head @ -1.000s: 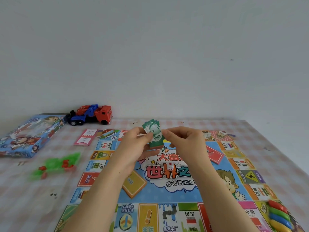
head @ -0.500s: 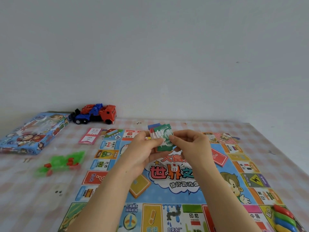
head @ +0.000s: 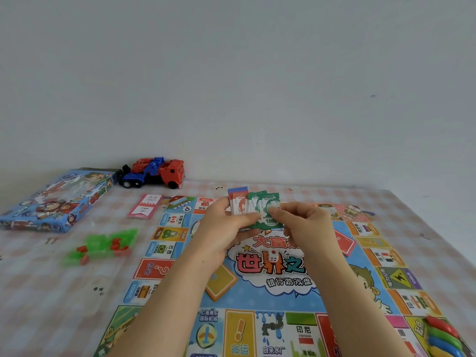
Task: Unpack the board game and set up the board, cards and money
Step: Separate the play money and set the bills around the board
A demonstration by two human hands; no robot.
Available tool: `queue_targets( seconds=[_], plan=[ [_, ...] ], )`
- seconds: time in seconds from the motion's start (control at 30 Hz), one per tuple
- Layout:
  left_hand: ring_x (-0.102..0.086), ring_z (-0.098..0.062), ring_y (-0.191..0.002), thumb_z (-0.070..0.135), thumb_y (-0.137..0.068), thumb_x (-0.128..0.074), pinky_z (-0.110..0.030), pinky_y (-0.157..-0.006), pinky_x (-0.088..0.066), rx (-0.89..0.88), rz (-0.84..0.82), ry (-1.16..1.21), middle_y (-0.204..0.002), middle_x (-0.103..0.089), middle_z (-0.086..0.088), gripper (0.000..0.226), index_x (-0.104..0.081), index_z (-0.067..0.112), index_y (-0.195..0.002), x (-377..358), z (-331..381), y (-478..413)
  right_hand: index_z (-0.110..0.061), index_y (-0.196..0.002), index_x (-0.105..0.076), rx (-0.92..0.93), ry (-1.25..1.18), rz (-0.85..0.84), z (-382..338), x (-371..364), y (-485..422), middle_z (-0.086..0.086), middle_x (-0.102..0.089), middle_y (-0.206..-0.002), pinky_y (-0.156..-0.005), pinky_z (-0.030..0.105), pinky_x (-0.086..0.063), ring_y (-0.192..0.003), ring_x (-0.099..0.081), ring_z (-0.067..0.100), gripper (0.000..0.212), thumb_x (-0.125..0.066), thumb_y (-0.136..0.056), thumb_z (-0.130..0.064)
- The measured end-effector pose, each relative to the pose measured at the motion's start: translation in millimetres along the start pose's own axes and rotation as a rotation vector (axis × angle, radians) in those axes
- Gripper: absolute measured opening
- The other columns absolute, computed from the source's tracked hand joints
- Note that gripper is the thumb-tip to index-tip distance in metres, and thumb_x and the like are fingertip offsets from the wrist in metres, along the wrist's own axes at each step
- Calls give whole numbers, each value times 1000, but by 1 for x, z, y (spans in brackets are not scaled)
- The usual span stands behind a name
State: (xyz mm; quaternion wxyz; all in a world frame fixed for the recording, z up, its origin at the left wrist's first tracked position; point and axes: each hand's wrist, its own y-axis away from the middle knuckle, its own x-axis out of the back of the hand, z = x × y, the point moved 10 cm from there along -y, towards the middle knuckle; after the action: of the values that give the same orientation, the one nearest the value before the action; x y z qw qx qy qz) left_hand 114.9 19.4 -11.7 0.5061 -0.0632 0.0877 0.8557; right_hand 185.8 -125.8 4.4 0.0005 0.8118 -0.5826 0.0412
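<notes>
The colourful game board (head: 164, 269) lies unfolded on the checked tablecloth. Above its centre my left hand (head: 224, 225) holds a fanned stack of play money (head: 240, 202), with blue, red and green notes showing. My right hand (head: 306, 225) pinches the front green 1000 note (head: 269, 220) at the right of the fan. A pink card stack (head: 146, 206) lies just off the board's far left corner. A small white die (head: 273, 256) sits on the board's centre. The blue game box (head: 56, 199) lies at the far left.
A red and blue toy truck (head: 154, 176) stands by the wall at the back. Green and red plastic pieces (head: 103, 246) lie left of the board. Coloured player tokens (head: 445, 338) sit at the board's near right corner. A red card (head: 343, 243) and a yellow card (head: 221, 280) lie on the board.
The money has fanned out wider, and red and blue notes now show behind the green ones. Both hands stay together above the board's centre.
</notes>
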Motion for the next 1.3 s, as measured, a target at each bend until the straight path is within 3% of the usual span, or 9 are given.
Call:
queue_targets(
  seconds=[0.23, 0.4, 0.7, 0.9, 1.1, 1.3],
  plan=[
    [-72, -13, -74, -1, -71, -78, -22, -58, -55, -18, 41, -55, -91, -73, -4, 34, -64, 12, -99, 6, 1, -1, -14, -76, -71, 2, 33, -40, 2, -6, 0, -11, -56, -43, -41, 13, -36, -37, -43, 2, 10, -75, -80, -22],
    [-72, -14, -71, -5, -75, -73, -23, -58, -56, 24, 29, 35, -93, -73, -6, 32, -62, 9, -102, 5, -2, 0, -12, -73, -70, -6, 15, -10, 5, -2, -2, -7, -52, -41, -38, 15, -33, -38, -39, 8, 12, -74, -81, -20],
    [-71, -17, -74, -11, -65, -78, -22, -56, -55, -1, 80, 28, -97, -72, -11, 51, -59, 7, -109, 12, 0, -3, -13, -73, -69, -16, -19, -27, 5, -4, -2, -9, -54, -42, -38, 15, -33, -37, -39, 7, 10, -75, -80, -17],
    [-71, -18, -70, -2, -80, -69, -24, -58, -58, 39, 63, 140, -93, -73, -11, 32, -61, 4, -110, 9, -4, -3, -12, -75, -68, -19, -22, -6, 6, -1, -3, -9, -53, -41, -38, 17, -33, -36, -37, 7, 9, -73, -82, -15],
    [-72, -21, -75, -9, -71, -75, -22, -56, -57, 8, 95, 80, -94, -73, -12, 42, -62, 4, -109, 15, -3, -3, -11, -76, -68, -20, -45, -29, 6, -3, -2, -8, -54, -43, -37, 16, -32, -35, -38, 6, 9, -74, -80, -15],
    [-72, -17, -68, -1, -78, -72, -26, -62, -59, 14, 84, 108, -92, -74, -10, 29, -64, 5, -106, 11, -3, -3, -9, -77, -68, -23, -50, -45, 8, -6, -4, -7, -55, -45, -37, 16, -31, -37, -38, 7, 8, -74, -80, -14]
  ],
)
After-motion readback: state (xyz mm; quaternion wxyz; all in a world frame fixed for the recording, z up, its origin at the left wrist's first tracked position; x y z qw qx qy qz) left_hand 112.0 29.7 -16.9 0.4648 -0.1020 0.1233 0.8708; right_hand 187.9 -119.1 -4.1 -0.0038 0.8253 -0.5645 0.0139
